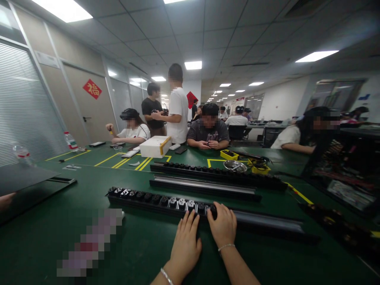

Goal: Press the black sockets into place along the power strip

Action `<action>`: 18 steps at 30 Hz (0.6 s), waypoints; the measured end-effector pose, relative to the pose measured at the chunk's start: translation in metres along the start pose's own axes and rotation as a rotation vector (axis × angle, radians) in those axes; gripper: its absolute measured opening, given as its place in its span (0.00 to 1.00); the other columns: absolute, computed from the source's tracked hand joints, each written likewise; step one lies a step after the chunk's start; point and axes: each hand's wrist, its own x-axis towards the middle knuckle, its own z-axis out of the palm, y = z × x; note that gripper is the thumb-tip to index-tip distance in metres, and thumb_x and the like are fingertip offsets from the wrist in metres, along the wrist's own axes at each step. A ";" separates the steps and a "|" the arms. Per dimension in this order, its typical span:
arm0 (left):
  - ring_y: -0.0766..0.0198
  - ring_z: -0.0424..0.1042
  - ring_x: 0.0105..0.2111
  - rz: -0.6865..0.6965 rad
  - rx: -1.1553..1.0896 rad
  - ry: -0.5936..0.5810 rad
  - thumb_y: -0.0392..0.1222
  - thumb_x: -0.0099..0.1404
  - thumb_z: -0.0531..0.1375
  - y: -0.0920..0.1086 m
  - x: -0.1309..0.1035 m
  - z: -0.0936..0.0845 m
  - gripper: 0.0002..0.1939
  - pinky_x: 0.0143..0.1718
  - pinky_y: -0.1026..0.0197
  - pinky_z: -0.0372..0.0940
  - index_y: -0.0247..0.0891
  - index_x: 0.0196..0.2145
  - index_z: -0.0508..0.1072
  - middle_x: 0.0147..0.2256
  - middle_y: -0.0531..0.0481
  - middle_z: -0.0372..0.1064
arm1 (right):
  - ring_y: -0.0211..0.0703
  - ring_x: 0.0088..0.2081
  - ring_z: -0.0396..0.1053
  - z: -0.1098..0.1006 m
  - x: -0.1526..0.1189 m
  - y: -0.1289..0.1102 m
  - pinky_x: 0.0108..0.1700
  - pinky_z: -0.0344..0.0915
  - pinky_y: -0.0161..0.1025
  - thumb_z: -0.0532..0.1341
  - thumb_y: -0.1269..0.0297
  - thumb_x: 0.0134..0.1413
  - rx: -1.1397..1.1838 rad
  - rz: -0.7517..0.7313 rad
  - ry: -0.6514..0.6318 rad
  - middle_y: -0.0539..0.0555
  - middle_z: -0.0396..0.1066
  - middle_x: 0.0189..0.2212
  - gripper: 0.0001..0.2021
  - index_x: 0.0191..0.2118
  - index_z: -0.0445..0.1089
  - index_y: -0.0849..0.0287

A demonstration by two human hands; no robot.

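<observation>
A long black channel (267, 224) lies across the green table in front of me. Its left part holds a row of black socket modules (156, 198), some with shiny tops; its right part is bare with a grey inner face. My left hand (185, 246) has its fingers stretched out, fingertips against the channel's near edge. Just right of it, my right hand (224, 227) is closed, thumb and fingers around a black socket module (213, 209) at the row's end. My fingers partly hide that module.
Behind lie a second bare channel (202, 185) and another filled one (237, 175). A metal bowl (235, 166), yellow bins (229, 155) and a white box (154, 147) stand farther back. A blurred-out object (90, 245) is front left. Several people sit or stand around.
</observation>
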 end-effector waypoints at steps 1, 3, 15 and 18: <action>0.57 0.36 0.64 -0.002 0.008 0.006 0.30 0.53 0.49 0.000 0.001 0.001 0.37 0.62 0.45 0.44 0.41 0.62 0.49 0.65 0.52 0.40 | 0.49 0.49 0.64 0.001 0.000 0.000 0.55 0.46 0.47 0.52 0.57 0.54 0.003 0.004 0.003 0.59 0.72 0.43 0.19 0.46 0.69 0.62; 0.56 0.37 0.64 -0.003 0.019 0.013 0.31 0.53 0.49 0.000 0.002 0.002 0.37 0.61 0.45 0.44 0.40 0.62 0.48 0.64 0.51 0.41 | 0.49 0.48 0.64 0.002 0.001 0.000 0.55 0.46 0.46 0.53 0.57 0.54 0.006 0.014 0.007 0.59 0.72 0.42 0.18 0.45 0.69 0.62; 0.54 0.52 0.59 -0.042 0.092 0.207 0.33 0.56 0.50 0.024 0.015 0.004 0.30 0.61 0.44 0.43 0.37 0.57 0.58 0.57 0.44 0.59 | 0.48 0.48 0.64 0.003 0.002 0.000 0.54 0.47 0.45 0.53 0.60 0.53 -0.008 0.024 0.030 0.59 0.72 0.42 0.17 0.44 0.70 0.63; 0.56 0.51 0.60 0.006 0.069 0.206 0.31 0.55 0.50 0.019 0.013 0.008 0.32 0.61 0.45 0.44 0.40 0.58 0.57 0.58 0.47 0.57 | 0.48 0.48 0.65 0.004 0.001 0.001 0.54 0.48 0.45 0.53 0.60 0.53 -0.016 0.028 0.038 0.59 0.72 0.42 0.17 0.44 0.70 0.64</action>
